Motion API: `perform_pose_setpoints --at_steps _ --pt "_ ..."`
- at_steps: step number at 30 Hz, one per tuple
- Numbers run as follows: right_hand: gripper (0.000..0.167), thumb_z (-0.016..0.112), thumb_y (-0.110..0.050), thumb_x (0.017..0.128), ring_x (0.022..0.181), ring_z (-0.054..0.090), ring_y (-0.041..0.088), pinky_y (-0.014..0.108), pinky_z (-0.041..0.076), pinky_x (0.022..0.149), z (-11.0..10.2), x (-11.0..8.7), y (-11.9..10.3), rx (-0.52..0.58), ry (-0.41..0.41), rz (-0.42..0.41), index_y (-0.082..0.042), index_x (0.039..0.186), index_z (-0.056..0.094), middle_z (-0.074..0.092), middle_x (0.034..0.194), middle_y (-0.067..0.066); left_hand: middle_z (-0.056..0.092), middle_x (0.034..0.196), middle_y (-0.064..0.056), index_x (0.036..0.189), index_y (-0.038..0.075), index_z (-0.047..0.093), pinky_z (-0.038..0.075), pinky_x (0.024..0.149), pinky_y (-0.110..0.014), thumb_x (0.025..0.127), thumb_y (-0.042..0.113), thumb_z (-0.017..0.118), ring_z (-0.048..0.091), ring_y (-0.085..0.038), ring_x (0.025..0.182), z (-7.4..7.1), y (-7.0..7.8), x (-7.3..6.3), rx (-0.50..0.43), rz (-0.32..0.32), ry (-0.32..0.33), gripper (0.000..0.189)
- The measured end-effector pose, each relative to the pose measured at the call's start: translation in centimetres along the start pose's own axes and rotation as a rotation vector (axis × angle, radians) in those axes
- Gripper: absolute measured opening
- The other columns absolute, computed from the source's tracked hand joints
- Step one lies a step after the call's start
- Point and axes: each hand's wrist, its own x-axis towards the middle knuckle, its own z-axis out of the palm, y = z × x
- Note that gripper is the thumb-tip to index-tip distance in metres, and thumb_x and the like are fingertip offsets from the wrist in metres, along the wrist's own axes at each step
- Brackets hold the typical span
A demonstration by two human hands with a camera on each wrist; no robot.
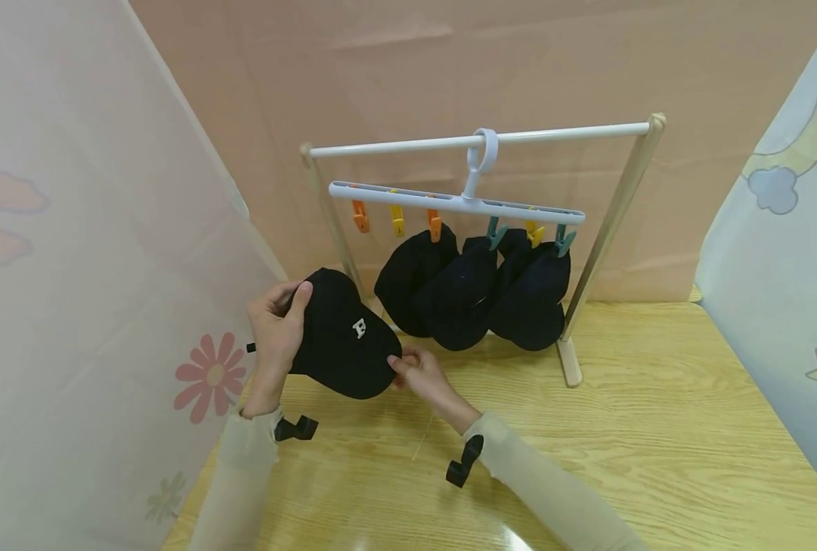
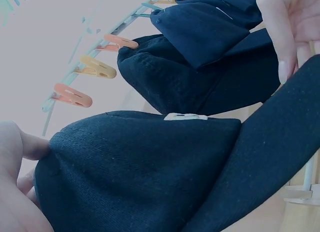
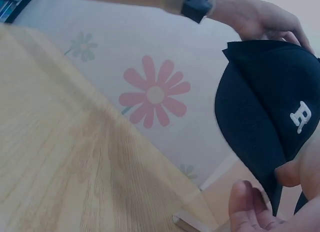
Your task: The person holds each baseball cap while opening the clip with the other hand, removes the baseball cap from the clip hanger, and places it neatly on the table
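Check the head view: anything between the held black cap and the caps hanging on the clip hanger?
Only the rack's pale wooden left leg shows between the black cap with the white letter, held by both hands, and the nearest hanging dark cap.

Both arms reach forward in pale sleeves, each wrist wearing a black strap. The left hand [image 1: 275, 329] is raised at the left, fingers curled in a grip. The right hand [image 1: 420, 375], lower and nearer, pinches with its fingertips [image 1: 396, 367].

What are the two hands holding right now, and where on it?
Both hold one black cap with a white letter. The left hand grips its back edge; the right hand pinches the brim's front edge.
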Motion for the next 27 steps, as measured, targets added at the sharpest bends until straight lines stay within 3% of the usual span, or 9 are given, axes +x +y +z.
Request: perform_pose_setpoints --at_steps 7,14,19,23,27 --pt "0.038 0.067 -0.012 0.106 0.077 0.068 0.013 0.039 0.063 0.083 0.0 -0.2 -0.1 0.015 0.024 -0.020 0.007 0.137 0.055 0.073 0.102 0.014 0.073 0.080 0.021 0.106 -0.006 0.080 0.046 0.067 -0.018 0.101 0.010 0.074 0.062 -0.002 0.071 -0.2 0.1 -0.2 0.039 -0.058 -0.002 0.018" --pt "0.036 0.067 -0.011 0.106 0.079 0.070 0.014 0.053 0.062 0.091 -0.4 -0.1 0.0 0.012 0.015 -0.052 0.007 0.134 0.055 0.074 0.102 0.014 0.072 0.074 0.023 0.110 -0.005 0.080 0.036 0.058 -0.020 0.105 0.016 0.070 0.049 -0.004 0.060 -0.8 -0.1 0.0 0.072 -0.098 -0.087 0.023" --pt "0.037 0.067 -0.012 0.105 0.078 0.071 0.015 0.057 0.061 0.094 -0.5 -0.1 0.1 0.016 0.015 -0.048 0.006 0.135 0.055 0.073 0.102 0.014 0.072 0.079 0.028 0.113 -0.007 0.078 0.048 0.069 -0.016 0.106 0.019 0.069 0.063 -0.001 0.073 -1.3 -0.2 -0.1 0.090 -0.147 -0.127 0.028" --pt "0.040 0.068 -0.014 0.105 0.079 0.071 0.016 0.050 0.063 0.090 -0.7 -0.2 0.1 0.009 0.012 -0.043 0.007 0.137 0.055 0.074 0.104 0.015 0.072 0.079 0.026 0.113 -0.007 0.078 0.049 0.072 -0.018 0.106 0.020 0.069 0.064 -0.003 0.075 -1.7 -0.2 -0.1 0.093 -0.173 -0.148 0.029" --pt "0.041 0.068 -0.013 0.105 0.080 0.071 0.016 0.050 0.063 0.091 -0.9 -0.4 -0.1 0.010 0.015 -0.041 0.007 0.138 0.054 0.073 0.104 0.015 0.072 0.080 0.024 0.112 -0.007 0.077 0.050 0.071 -0.018 0.105 0.019 0.070 0.064 -0.004 0.075 -1.8 -0.2 -0.2 0.080 -0.183 -0.169 0.028"
